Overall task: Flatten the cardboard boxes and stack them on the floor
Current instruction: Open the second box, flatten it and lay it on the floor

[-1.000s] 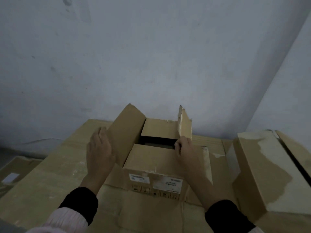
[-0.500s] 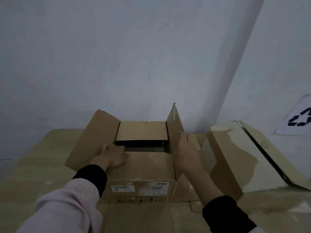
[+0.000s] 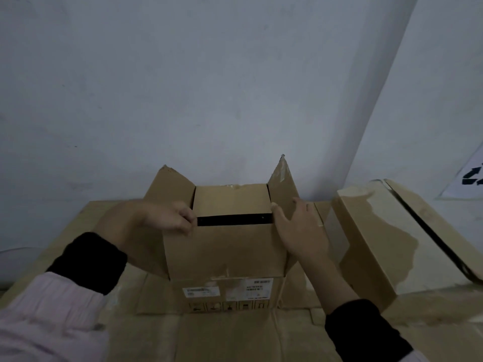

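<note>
A: Where is the brown corrugated cardboard box (image 3: 224, 254) with the white labels?

B: It sits on a layer of flattened tan cardboard sheets (image 3: 227, 335), near the pale grey wall (image 3: 209, 87). Its near and far top flaps are folded in, with a dark gap between them; the two side flaps stand up.

A: And the hands?

B: The left hand (image 3: 167, 218) has its fingers curled over the left end of the near flap's edge. The right hand (image 3: 300, 231) lies flat, fingers spread, against the right side flap.

A: Anything beside it?

B: A stained tan cardboard box (image 3: 371, 241), tilted, to the right.
</note>
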